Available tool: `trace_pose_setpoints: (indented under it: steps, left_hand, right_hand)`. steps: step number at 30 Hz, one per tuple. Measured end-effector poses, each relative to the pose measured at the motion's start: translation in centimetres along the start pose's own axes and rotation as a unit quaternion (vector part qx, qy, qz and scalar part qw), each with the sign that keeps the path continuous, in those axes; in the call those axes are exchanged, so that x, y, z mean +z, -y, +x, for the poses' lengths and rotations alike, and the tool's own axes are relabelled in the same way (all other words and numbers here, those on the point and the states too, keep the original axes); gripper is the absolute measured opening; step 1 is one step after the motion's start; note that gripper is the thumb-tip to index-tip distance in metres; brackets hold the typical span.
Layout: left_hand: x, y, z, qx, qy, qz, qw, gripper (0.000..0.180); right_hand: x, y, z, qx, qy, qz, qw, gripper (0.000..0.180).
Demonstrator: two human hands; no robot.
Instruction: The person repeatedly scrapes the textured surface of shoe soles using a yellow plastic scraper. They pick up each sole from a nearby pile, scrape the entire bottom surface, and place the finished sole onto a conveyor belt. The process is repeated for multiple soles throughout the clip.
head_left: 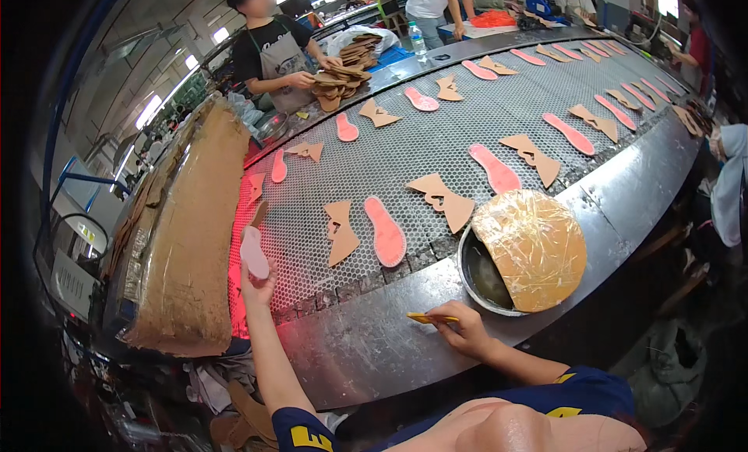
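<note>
Belt (436,152): it is spreading away from the person and curving off to the right, carrying pink soles (386,232) and tan cutouts (340,232) in two loose rows.
Housing (187,241): it is standing at the belt's left end, with red light falling on the mesh beside it.
Ledge (343,351): it is running along the near side, between the person and the mesh.
Co-worker (280,58): this one is standing across the belt, hands on a stack (340,84) of tan pieces.
Pot (464,279): it is sitting on the ledge just beyond the right hand (465,331), with its opening on the left side.
Lid (538,249): it is covering the pot's right part.
Left hand (261,282): it is reaching out over the belt's left edge, grasping the pale sole (252,253) by its near end.
Right hand: it is pinching a yellow stick (427,318) above the ledge, well apart from the left hand.
Pale sole: its long axis is pointing away from the person; it is lying left of and farther out than the right hand. I cannot tell whether it is touching the mesh.
Stick: it is pointing leftward, roughly across the sole's axis.
</note>
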State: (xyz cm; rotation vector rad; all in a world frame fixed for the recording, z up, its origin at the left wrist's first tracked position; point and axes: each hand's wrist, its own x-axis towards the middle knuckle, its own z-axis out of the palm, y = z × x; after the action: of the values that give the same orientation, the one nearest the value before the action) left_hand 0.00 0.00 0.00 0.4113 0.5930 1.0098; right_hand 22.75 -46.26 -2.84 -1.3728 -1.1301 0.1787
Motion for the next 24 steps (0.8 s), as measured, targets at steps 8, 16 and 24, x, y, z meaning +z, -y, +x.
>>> trace_pose_setpoints:
  steps: [8,16,24]
  left_hand:
    - [3.2,7.7,-2.9,0.245,-0.014,0.353,0.903,0.083]
    - [-1.3,8.5,-1.7,0.184,0.009,0.841,0.509,0.124]
    - [-1.1,9.0,-27.0,0.206,-0.056,0.965,0.153,0.082]
  right_hand:
    - [-0.8,0.0,-0.5,0.005,-0.008,0.006,1.0,0.017]
    - [-1.6,-1.0,-0.8,-0.003,0.0,0.0,1.0,0.022]
    - [-2.5,-1.2,-1.3,0.01,-0.042,0.045,0.998,0.024]
